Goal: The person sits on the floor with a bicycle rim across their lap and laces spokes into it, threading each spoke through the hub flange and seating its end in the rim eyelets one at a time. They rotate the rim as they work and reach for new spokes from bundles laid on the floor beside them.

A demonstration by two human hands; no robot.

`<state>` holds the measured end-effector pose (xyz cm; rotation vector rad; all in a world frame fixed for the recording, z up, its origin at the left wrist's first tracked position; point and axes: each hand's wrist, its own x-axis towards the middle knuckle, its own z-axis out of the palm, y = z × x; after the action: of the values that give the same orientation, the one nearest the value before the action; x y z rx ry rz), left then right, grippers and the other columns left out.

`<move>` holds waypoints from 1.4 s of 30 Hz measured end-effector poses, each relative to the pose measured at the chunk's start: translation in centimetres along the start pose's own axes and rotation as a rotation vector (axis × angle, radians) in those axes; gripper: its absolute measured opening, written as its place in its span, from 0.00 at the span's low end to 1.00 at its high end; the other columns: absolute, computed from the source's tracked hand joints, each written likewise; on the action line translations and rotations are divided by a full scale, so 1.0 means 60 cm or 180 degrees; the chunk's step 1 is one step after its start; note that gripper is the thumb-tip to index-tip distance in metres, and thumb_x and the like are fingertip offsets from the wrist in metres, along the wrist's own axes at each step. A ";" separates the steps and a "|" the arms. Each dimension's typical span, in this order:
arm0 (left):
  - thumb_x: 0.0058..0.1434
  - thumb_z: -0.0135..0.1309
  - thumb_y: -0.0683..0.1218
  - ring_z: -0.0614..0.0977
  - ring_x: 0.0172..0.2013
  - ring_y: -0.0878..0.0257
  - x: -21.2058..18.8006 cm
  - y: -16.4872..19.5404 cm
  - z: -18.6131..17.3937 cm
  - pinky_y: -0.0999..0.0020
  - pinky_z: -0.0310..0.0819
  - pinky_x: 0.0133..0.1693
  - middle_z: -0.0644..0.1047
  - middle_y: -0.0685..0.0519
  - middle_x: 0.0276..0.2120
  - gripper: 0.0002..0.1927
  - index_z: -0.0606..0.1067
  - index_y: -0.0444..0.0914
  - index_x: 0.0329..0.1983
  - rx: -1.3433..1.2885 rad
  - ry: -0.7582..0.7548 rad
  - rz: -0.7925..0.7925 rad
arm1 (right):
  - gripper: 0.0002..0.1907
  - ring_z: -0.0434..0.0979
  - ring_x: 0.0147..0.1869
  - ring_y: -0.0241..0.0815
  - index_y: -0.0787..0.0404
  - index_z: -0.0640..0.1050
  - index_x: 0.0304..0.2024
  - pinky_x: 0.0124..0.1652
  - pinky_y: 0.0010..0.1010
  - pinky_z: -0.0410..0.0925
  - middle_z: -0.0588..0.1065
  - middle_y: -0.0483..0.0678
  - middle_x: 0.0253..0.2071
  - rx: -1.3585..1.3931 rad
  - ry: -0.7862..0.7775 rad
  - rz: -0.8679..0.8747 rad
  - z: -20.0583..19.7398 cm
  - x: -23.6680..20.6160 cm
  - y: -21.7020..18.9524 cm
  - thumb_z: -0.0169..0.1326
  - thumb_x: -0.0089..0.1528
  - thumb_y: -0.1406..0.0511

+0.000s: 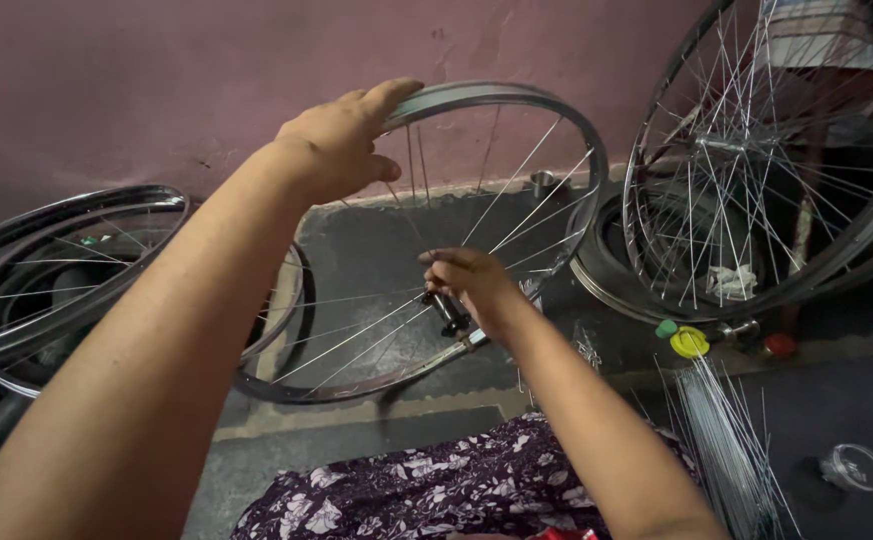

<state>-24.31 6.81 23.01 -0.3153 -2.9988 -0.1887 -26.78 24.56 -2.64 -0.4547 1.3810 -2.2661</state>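
Head view: left hand [341, 140] clamped over the top of an upright bicycle wheel rim [566, 130] standing on the floor [376, 250]; right hand [471, 285] with fingers pinched together on the hub [448, 312] at the centre. Risk, judged: thin spokes [356, 340] bending or slipping loose if the rim tips. Clear plastic cup [854, 467] lower right, contents unclear; loose spoke bundle [721, 440] beside it.
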 end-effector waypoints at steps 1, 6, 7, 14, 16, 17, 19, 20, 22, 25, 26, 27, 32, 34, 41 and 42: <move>0.53 0.66 0.48 0.71 0.63 0.50 0.001 0.001 0.001 0.54 0.69 0.58 0.67 0.53 0.67 0.49 0.53 0.60 0.74 0.0014 0.0023 0.0037 | 0.16 0.76 0.45 0.38 0.71 0.77 0.53 0.48 0.28 0.69 0.77 0.49 0.41 0.0053 0.0029 0.0009 -0.001 0.002 0.001 0.56 0.65 0.67; 0.55 0.65 0.51 0.71 0.63 0.51 0.000 0.008 -0.001 0.53 0.68 0.58 0.67 0.54 0.67 0.47 0.53 0.60 0.74 0.0061 0.0006 -0.0016 | 0.14 0.78 0.45 0.39 0.68 0.78 0.49 0.45 0.28 0.70 0.78 0.49 0.42 0.0156 0.0308 0.0079 -0.004 0.009 0.004 0.59 0.62 0.68; 0.56 0.65 0.52 0.71 0.63 0.51 -0.001 0.010 -0.001 0.53 0.68 0.58 0.67 0.55 0.67 0.47 0.53 0.61 0.74 0.0059 0.0006 -0.0037 | 0.14 0.79 0.45 0.38 0.67 0.78 0.48 0.45 0.28 0.70 0.79 0.48 0.42 0.0169 0.0365 0.0122 -0.005 0.010 0.004 0.60 0.61 0.68; 0.64 0.47 0.66 0.70 0.64 0.53 -0.007 0.011 -0.005 0.54 0.65 0.61 0.68 0.55 0.67 0.35 0.56 0.58 0.74 -0.0120 0.0005 -0.0210 | 0.12 0.77 0.42 0.36 0.66 0.79 0.46 0.42 0.28 0.69 0.78 0.46 0.39 0.0125 0.0649 0.0116 -0.012 0.018 0.008 0.60 0.61 0.68; 0.67 0.36 0.70 0.68 0.66 0.53 -0.006 0.008 -0.005 0.53 0.63 0.62 0.66 0.56 0.68 0.33 0.58 0.58 0.73 -0.0248 0.0001 -0.0234 | 0.11 0.77 0.41 0.36 0.65 0.79 0.45 0.41 0.28 0.69 0.78 0.45 0.38 0.0154 0.0640 0.0099 -0.013 0.021 0.014 0.60 0.61 0.68; 0.67 0.34 0.71 0.68 0.66 0.53 -0.006 0.005 -0.005 0.53 0.63 0.62 0.66 0.56 0.69 0.33 0.57 0.58 0.73 -0.0246 -0.0011 -0.0287 | 0.11 0.77 0.42 0.36 0.65 0.80 0.45 0.41 0.27 0.69 0.78 0.45 0.38 0.0186 0.0598 0.0092 -0.014 0.023 0.017 0.61 0.60 0.68; 0.66 0.29 0.72 0.67 0.66 0.52 -0.006 0.000 -0.004 0.51 0.62 0.62 0.65 0.56 0.69 0.34 0.56 0.59 0.73 -0.0236 -0.0023 -0.0399 | 0.11 0.77 0.42 0.36 0.65 0.80 0.45 0.41 0.27 0.69 0.78 0.45 0.39 0.0249 0.0501 0.0070 -0.015 0.026 0.024 0.61 0.60 0.68; 0.67 0.29 0.72 0.67 0.66 0.52 -0.006 -0.004 -0.003 0.52 0.62 0.62 0.65 0.55 0.69 0.34 0.57 0.58 0.74 -0.0280 0.0000 -0.0360 | 0.11 0.77 0.41 0.36 0.64 0.80 0.44 0.41 0.27 0.69 0.78 0.45 0.38 0.0244 0.0531 0.0076 -0.016 0.028 0.027 0.62 0.59 0.68; 0.67 0.30 0.71 0.68 0.66 0.51 -0.009 -0.010 -0.004 0.52 0.62 0.63 0.66 0.53 0.68 0.34 0.58 0.56 0.74 -0.0365 0.0044 -0.0280 | 0.11 0.78 0.40 0.36 0.63 0.80 0.43 0.41 0.27 0.70 0.78 0.44 0.37 0.0241 0.0594 0.0087 -0.014 0.031 0.035 0.63 0.58 0.69; 0.68 0.30 0.70 0.67 0.67 0.51 -0.013 -0.016 -0.007 0.53 0.61 0.63 0.66 0.52 0.68 0.34 0.57 0.55 0.74 -0.0402 -0.0027 -0.0368 | 0.11 0.76 0.38 0.36 0.63 0.80 0.42 0.40 0.27 0.70 0.78 0.44 0.35 0.0194 0.0590 0.0058 -0.010 0.035 0.043 0.64 0.57 0.69; 0.67 0.31 0.70 0.67 0.67 0.52 -0.015 -0.017 -0.008 0.53 0.60 0.64 0.66 0.53 0.69 0.34 0.57 0.57 0.74 -0.0440 -0.0077 -0.0453 | 0.10 0.76 0.37 0.36 0.63 0.80 0.41 0.39 0.27 0.70 0.78 0.44 0.34 0.0192 0.0586 0.0010 -0.008 0.036 0.044 0.64 0.57 0.69; 0.67 0.31 0.70 0.67 0.67 0.52 -0.016 -0.017 -0.008 0.53 0.60 0.64 0.66 0.54 0.69 0.33 0.57 0.58 0.74 -0.0477 -0.0129 -0.0538 | 0.10 0.76 0.37 0.35 0.63 0.80 0.41 0.39 0.27 0.69 0.78 0.44 0.34 0.0190 0.0584 -0.0038 -0.008 0.037 0.046 0.65 0.57 0.68; 0.67 0.32 0.69 0.67 0.68 0.52 -0.025 -0.021 -0.013 0.54 0.60 0.65 0.66 0.52 0.69 0.33 0.57 0.59 0.74 -0.0677 -0.0211 -0.0546 | 0.10 0.75 0.35 0.34 0.62 0.81 0.40 0.37 0.26 0.68 0.77 0.43 0.32 0.0020 0.0674 -0.0002 0.003 0.044 0.042 0.66 0.57 0.68; 0.67 0.32 0.69 0.66 0.68 0.51 -0.027 -0.024 -0.013 0.54 0.60 0.64 0.66 0.52 0.69 0.33 0.57 0.60 0.74 -0.0691 -0.0233 -0.0591 | 0.10 0.76 0.35 0.33 0.61 0.81 0.39 0.37 0.26 0.69 0.77 0.42 0.33 0.0028 0.0728 0.0047 0.007 0.045 0.039 0.65 0.56 0.68; 0.68 0.32 0.71 0.66 0.68 0.49 -0.029 -0.026 -0.012 0.53 0.61 0.65 0.67 0.48 0.68 0.34 0.56 0.57 0.75 -0.0616 -0.0180 -0.0446 | 0.08 0.75 0.35 0.31 0.61 0.81 0.38 0.35 0.23 0.69 0.78 0.41 0.32 -0.0183 0.0713 0.0134 0.016 0.052 0.029 0.65 0.57 0.67; 0.67 0.33 0.71 0.66 0.68 0.49 -0.030 -0.025 -0.014 0.53 0.60 0.65 0.67 0.49 0.68 0.34 0.57 0.58 0.74 -0.0617 -0.0193 -0.0503 | 0.08 0.75 0.35 0.31 0.61 0.81 0.38 0.36 0.23 0.69 0.78 0.41 0.32 -0.0165 0.0699 0.0132 0.017 0.054 0.029 0.65 0.57 0.67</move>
<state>-22.81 4.89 23.45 -0.1023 -3.0707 -0.4956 -28.68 21.39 -3.61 -0.1951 1.5432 -2.3056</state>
